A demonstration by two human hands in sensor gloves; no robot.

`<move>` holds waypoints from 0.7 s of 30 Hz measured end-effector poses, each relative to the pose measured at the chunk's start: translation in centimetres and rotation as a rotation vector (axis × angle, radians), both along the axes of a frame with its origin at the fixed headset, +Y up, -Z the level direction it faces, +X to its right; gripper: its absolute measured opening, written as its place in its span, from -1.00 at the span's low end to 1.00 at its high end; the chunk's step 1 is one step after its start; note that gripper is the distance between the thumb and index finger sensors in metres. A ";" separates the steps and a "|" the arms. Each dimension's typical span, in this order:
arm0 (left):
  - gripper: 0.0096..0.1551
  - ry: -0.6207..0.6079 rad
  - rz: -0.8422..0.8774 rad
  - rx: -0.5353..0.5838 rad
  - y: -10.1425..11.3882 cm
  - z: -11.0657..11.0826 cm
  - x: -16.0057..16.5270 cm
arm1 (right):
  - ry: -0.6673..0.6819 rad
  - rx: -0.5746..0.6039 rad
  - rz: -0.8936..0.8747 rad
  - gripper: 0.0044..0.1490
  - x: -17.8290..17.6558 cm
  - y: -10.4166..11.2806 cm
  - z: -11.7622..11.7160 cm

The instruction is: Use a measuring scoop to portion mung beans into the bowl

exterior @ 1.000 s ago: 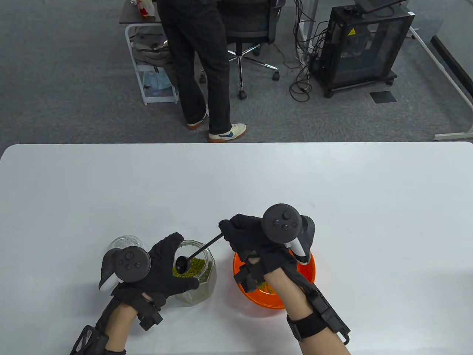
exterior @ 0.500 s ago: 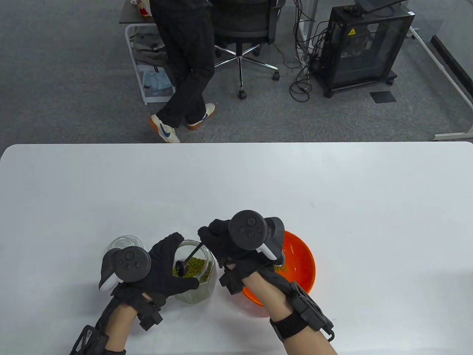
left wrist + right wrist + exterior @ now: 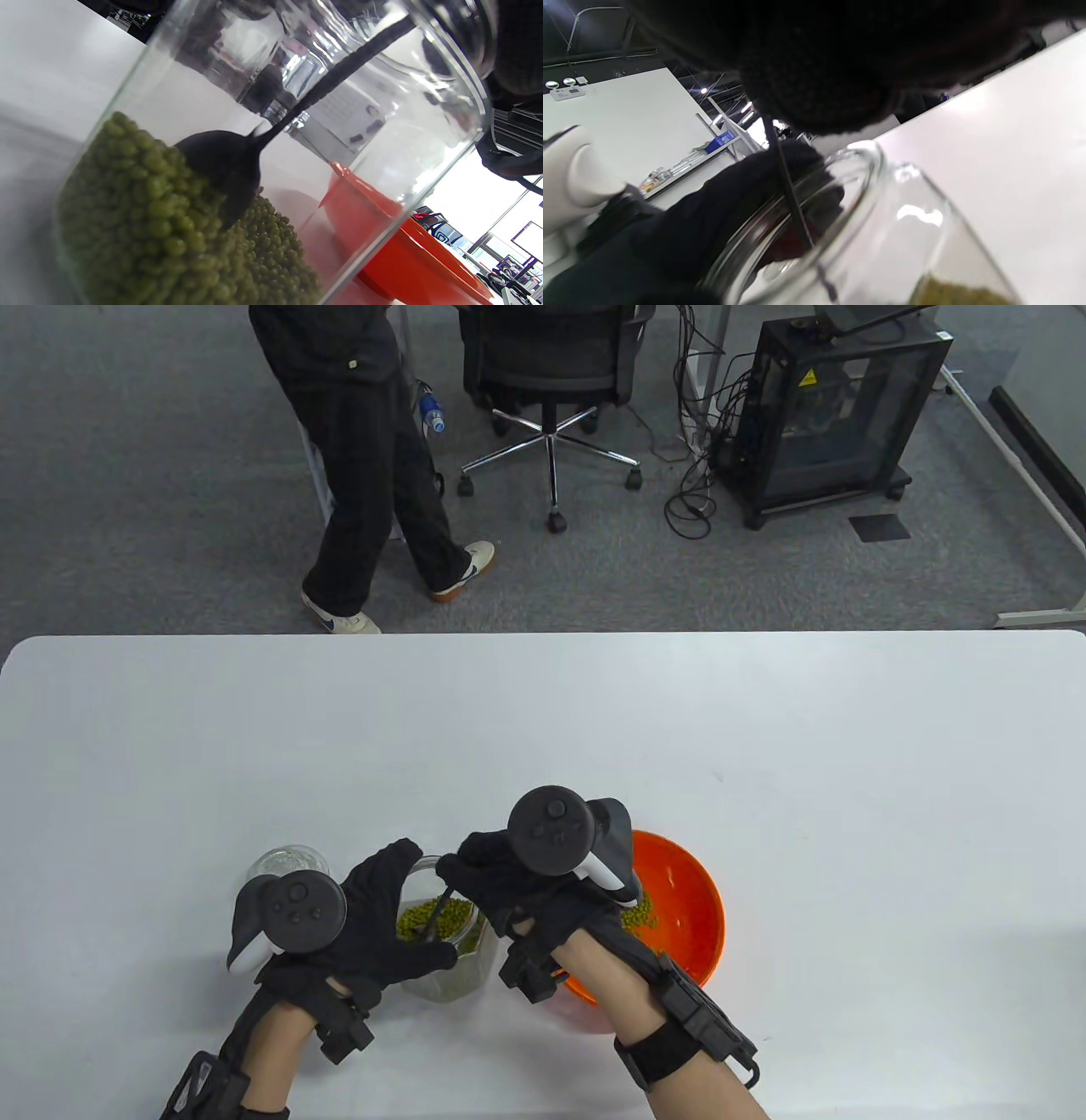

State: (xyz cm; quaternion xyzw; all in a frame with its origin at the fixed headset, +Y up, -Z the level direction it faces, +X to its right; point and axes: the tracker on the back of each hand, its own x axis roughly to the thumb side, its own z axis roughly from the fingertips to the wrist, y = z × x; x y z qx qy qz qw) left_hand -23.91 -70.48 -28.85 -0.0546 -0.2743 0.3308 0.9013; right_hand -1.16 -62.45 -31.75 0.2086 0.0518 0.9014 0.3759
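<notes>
A glass jar [image 3: 462, 963] of green mung beans [image 3: 414, 920] stands near the table's front edge, and my left hand [image 3: 373, 920] grips its side. My right hand [image 3: 492, 882] holds the thin handle of a black measuring scoop [image 3: 434, 918] over the jar's mouth. In the left wrist view the scoop [image 3: 225, 165] has its bowl dug into the beans [image 3: 169, 237] inside the jar [image 3: 441, 140]. The right wrist view shows the scoop handle [image 3: 787, 186] passing through the jar rim [image 3: 840, 186]. An orange bowl [image 3: 691, 912] just right of the jar holds a small heap of beans [image 3: 638, 912].
The jar's glass lid [image 3: 288, 863] lies on the table left of my left hand. The white table [image 3: 594, 712] stretches behind both hands. Beyond its far edge a person [image 3: 356, 466] walks past an office chair [image 3: 551, 381] and a black cabinet [image 3: 836, 407].
My right hand has moved left from over the orange bowl to the jar, and the scoop has gone down into the beans. My left hand has kept still. The person behind has walked left.
</notes>
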 end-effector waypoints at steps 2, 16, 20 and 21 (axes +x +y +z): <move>0.58 0.000 -0.001 0.000 0.0 0.0 0.0 | -0.008 -0.069 -0.053 -0.45 0.4 -0.5 -0.4; 0.59 0.000 -0.001 0.001 0.0 0.0 0.0 | -0.230 -0.340 -0.323 -0.44 6.1 -3.8 -1.9; 0.58 0.001 -0.001 0.000 0.0 0.0 0.0 | -0.262 -0.369 -0.375 -0.44 7.0 -4.2 -1.8; 0.58 0.001 -0.001 0.000 0.0 0.0 0.0 | -0.267 -0.378 -0.381 -0.44 7.4 -4.3 -1.8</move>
